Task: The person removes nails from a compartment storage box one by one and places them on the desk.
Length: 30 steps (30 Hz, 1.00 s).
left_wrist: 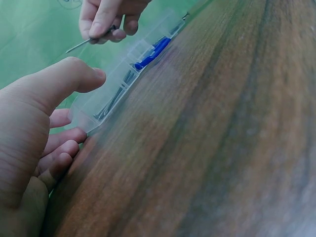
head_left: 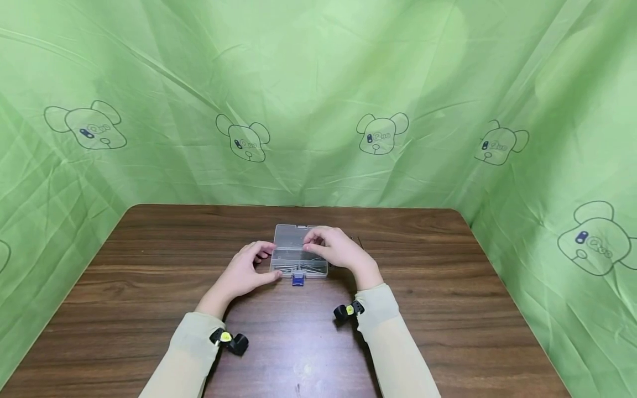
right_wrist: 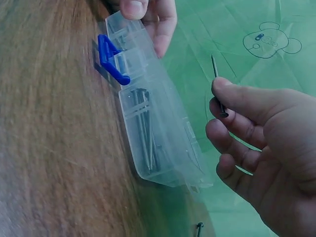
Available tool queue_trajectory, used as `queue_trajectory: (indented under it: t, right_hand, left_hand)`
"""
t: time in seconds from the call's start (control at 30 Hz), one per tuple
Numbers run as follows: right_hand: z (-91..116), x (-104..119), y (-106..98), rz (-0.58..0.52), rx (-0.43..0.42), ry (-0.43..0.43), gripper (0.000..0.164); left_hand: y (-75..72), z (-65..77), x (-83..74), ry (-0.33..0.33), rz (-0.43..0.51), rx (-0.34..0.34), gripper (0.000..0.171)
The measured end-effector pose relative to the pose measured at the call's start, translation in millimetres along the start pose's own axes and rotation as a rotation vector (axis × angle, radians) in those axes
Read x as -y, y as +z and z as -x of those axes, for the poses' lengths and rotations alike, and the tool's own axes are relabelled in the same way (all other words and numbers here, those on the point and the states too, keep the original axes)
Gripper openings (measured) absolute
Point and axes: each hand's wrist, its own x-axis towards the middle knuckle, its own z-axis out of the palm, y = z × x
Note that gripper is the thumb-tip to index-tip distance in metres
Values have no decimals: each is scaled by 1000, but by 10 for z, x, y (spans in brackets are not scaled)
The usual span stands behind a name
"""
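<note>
A clear plastic compartment box [head_left: 298, 255] lies on the table with its lid [head_left: 288, 236] raised toward the back. Several nails [right_wrist: 143, 131] lie in its front compartments, and a blue latch [head_left: 297, 279] hangs at the front edge. My left hand [head_left: 244, 269] holds the box's left end, thumb at the front corner and fingers behind. Above the box, my right hand [head_left: 338, 249] pinches a single nail [right_wrist: 216, 79] between thumb and fingers, its head toward the palm and its point outward.
Further nails [head_left: 360, 242] lie on the wooden table [head_left: 428, 309] just right of the box. A green cloth [head_left: 308, 66] with printed bear heads surrounds the table at the back and sides. Each sleeve carries a black wrist camera [head_left: 239, 344].
</note>
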Motion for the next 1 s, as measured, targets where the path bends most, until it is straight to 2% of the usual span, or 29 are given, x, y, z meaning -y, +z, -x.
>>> queue_trajectory:
  t: [0.2,0.47,0.7,1.0]
  right_hand:
    - [27,20,-72,-11,-28,37,13]
    - [80,33,-192,-16,-44,27,14]
    - [147,21,-382,4,-49,33,12]
    - [357,-105,-594,-86,-150,130,13]
  left_hand:
    - [-1,-6,-5,2,-4,-4,64]
    - [8,8,-7,-1,-7,0,64]
    - [5,22,4,-1,-8,1,64]
    - [9,9,1,0,-11,0,64]
